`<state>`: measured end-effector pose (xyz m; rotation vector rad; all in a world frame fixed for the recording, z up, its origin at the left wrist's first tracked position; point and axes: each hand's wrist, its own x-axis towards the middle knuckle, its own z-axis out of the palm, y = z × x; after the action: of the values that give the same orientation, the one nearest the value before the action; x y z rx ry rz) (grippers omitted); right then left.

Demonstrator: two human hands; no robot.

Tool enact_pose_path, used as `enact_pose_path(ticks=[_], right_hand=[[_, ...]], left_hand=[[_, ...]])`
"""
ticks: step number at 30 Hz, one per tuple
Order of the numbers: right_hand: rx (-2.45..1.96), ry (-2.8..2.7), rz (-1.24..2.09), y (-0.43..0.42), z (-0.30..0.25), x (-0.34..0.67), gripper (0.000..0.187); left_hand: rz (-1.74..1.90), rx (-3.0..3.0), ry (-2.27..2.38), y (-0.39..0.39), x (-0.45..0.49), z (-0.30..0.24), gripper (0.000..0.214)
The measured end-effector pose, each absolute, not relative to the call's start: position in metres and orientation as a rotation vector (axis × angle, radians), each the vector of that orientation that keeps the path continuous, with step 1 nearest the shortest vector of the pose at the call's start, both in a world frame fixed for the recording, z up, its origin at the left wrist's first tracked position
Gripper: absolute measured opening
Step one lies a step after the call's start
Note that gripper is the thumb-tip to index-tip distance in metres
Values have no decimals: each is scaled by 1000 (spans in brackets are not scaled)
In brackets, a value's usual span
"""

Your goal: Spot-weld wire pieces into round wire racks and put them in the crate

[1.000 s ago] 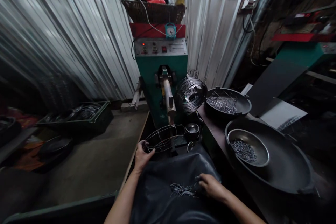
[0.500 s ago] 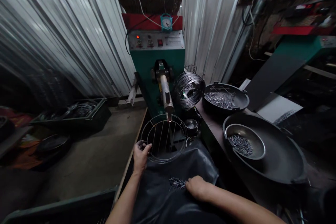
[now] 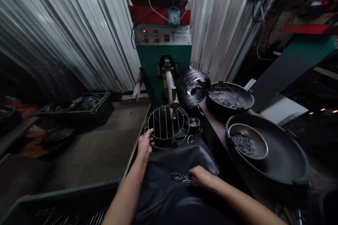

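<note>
A green spot-welding machine (image 3: 150, 56) faces the person; a black apron (image 3: 160, 174) covers the lap. Beneath the electrode arm (image 3: 171, 86), the left hand (image 3: 145, 145) grasps a round wire rack's (image 3: 166, 123) left rim. The right hand (image 3: 202, 176), fingers curled, is at short wire pieces (image 3: 181, 178); whether pinching any, I cannot tell.

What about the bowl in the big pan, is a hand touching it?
No, both are away from the bowl: the left hand at the wire rack, the right hand by wire bits on black cloth.
</note>
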<state>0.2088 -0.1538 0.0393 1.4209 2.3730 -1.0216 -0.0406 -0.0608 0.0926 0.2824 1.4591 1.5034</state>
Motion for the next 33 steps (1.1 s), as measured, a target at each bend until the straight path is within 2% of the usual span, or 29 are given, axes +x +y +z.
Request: enact_pose_path(ticks=[4, 6, 8, 10, 12, 15, 20, 27, 33], right_hand=[[2038, 1812, -2162, -141, 48, 246, 14], [2247, 1555, -2543, -137, 52, 259, 6], [2385, 1452, -2736, -134, 52, 266, 7], [2510, 1551, -2678, -132, 47, 271, 10], [2603, 1847, -2365, -132, 37, 273, 10], [2516, 2176, -1924, -129, 19, 275, 8], [2452, 2032, -2075, -118, 4, 279, 18], [2714, 1909, -1961, -113, 4, 270, 13], [2692, 1716, -2124, -110, 7, 267, 12]], left_hand=[[1468, 239, 1466, -56, -40, 93, 42], [1447, 226, 1481, -54, -38, 94, 41], [1427, 229, 1505, -54, -37, 95, 40], [1416, 251, 1525, -53, -37, 95, 41], [1409, 276, 1526, -53, -38, 93, 43], [1416, 285, 1514, -50, -42, 91, 46], [1513, 261, 1392, -42, -51, 101, 46], [1467, 253, 1296, -36, -47, 121, 40], [1443, 248, 1293, -34, -44, 118, 36]])
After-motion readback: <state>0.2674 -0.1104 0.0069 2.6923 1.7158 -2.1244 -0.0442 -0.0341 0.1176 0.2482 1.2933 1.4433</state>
